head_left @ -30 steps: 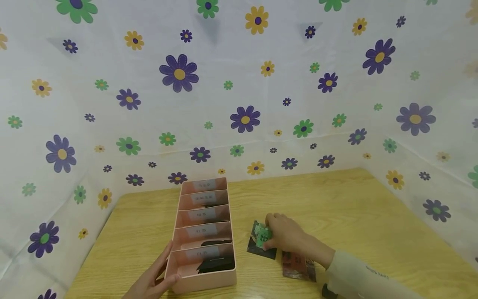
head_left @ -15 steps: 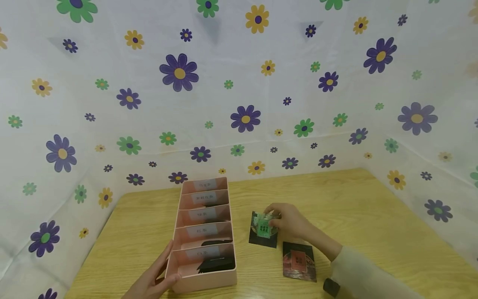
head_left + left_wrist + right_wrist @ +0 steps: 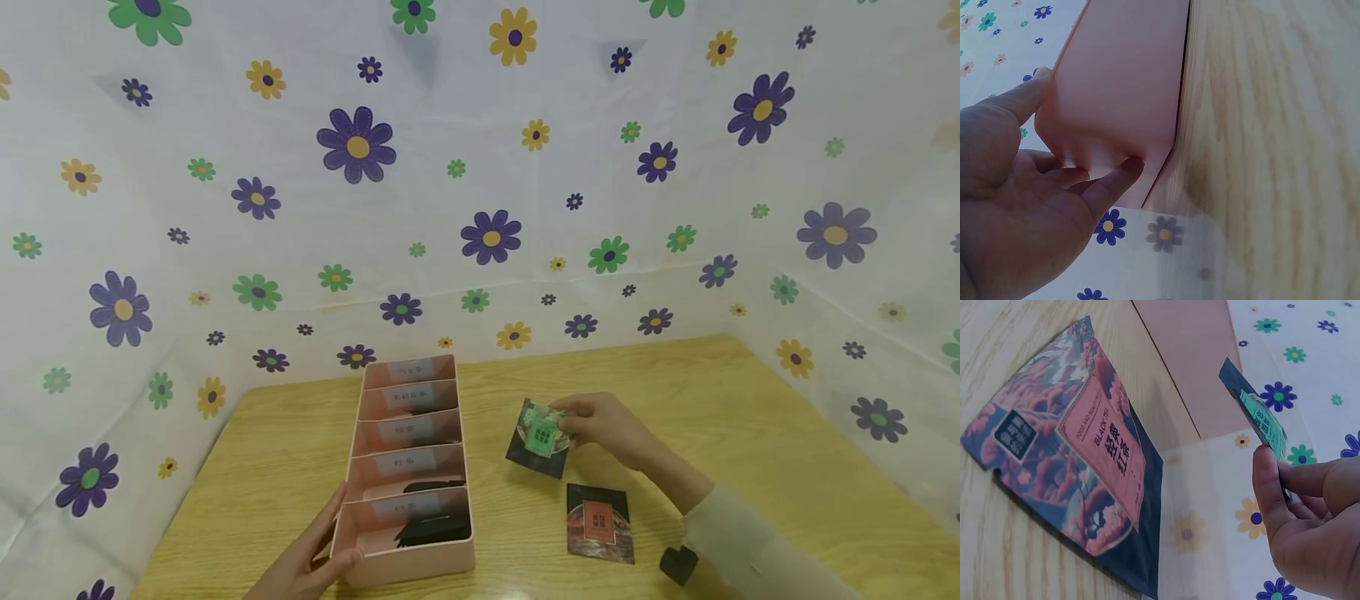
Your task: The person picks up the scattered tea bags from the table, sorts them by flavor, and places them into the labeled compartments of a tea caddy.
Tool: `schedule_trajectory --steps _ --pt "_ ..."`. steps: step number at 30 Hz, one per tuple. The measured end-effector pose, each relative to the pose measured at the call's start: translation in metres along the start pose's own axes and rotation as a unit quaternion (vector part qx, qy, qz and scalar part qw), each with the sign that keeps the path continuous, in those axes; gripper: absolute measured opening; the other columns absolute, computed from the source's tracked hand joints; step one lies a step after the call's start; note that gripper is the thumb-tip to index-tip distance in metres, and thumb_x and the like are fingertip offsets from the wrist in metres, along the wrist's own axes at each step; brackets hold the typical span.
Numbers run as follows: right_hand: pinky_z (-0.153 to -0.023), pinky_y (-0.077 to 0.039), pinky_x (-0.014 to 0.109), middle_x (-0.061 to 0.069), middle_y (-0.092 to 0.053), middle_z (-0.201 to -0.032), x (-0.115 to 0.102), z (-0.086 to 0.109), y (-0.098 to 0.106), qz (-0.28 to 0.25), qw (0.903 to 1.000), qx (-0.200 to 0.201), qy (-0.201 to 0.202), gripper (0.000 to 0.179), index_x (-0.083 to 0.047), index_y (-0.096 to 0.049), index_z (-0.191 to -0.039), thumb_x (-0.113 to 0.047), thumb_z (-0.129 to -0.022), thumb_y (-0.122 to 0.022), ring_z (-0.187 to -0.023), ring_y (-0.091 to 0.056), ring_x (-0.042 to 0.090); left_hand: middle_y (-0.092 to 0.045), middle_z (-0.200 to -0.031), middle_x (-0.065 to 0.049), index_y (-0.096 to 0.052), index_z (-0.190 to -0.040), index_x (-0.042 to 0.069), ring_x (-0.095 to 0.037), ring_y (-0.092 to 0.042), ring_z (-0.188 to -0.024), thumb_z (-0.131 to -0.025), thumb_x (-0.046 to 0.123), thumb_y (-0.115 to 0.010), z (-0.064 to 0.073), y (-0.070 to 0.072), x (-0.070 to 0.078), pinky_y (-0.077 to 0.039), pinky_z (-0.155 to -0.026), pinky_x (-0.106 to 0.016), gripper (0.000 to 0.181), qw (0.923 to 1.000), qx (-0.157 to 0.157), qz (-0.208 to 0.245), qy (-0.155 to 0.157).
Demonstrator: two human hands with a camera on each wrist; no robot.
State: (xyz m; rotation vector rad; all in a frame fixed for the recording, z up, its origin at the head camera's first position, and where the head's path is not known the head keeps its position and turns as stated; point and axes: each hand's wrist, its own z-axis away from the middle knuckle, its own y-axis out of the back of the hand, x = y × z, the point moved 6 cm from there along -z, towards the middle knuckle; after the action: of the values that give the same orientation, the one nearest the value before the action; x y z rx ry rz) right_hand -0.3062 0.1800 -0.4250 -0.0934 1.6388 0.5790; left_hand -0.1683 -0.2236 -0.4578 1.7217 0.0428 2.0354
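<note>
My right hand (image 3: 611,429) pinches a green-labelled tea sachet (image 3: 538,439) by its edge, between thumb and fingers. In the right wrist view this sachet (image 3: 1255,412) is seen nearly edge-on, above the table. A red-labelled black tea sachet (image 3: 1100,450) lies flat on the table below that hand, also visible in the head view (image 3: 600,525). My left hand (image 3: 303,558) grips the near left corner of a long pink divided box (image 3: 420,567), thumb at the near end and fingers along the left side. In the left wrist view its fingertips press the box's wall (image 3: 1116,81).
Several compartments of the box carry paper labels, and dark sachets (image 3: 437,530) lie in the nearest one. A small black object (image 3: 678,565) shows beside the right sleeve (image 3: 750,542). Flower-patterned cloth (image 3: 480,167) walls the back and sides of the wooden table (image 3: 675,392).
My right hand has picked up the green-labelled sachet from the table, raising it and shifting slightly right. The red-labelled sachet has come into full view. My left hand stays on the box.
</note>
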Motion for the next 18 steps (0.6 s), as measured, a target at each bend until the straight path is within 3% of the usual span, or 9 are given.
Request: schedule_trajectory --steps 7,18 --pt "-0.085 -0.061 0.048 0.03 -0.06 -0.136 -0.0031 0.0048 0.0058 -0.009 1.0 0.0 -0.004 0.044 0.012 -0.053 -0.143 -0.007 -0.104 -0.062 -0.086 -0.07 0.024 -0.002 -0.168 -0.03 0.0 -0.167 0.009 -0.057 -0.015 -0.148 -0.107 0.026 -0.06 0.0003 -0.0003 0.0005 -0.045 -0.106 -0.061 0.087 1.0 0.001 0.003 -0.002" --pt "-0.085 -0.06 0.05 0.026 -0.067 -0.126 -0.0046 0.0039 0.008 -0.013 0.9998 -0.001 -0.013 0.042 0.013 -0.056 -0.14 -0.006 -0.103 -0.063 -0.079 -0.071 0.023 -0.004 -0.168 -0.029 -0.001 -0.167 0.01 -0.056 -0.017 -0.148 -0.106 0.026 -0.061 0.0008 -0.0001 0.001 -0.046 -0.106 -0.059 0.086 1.0 0.007 0.003 -0.003"
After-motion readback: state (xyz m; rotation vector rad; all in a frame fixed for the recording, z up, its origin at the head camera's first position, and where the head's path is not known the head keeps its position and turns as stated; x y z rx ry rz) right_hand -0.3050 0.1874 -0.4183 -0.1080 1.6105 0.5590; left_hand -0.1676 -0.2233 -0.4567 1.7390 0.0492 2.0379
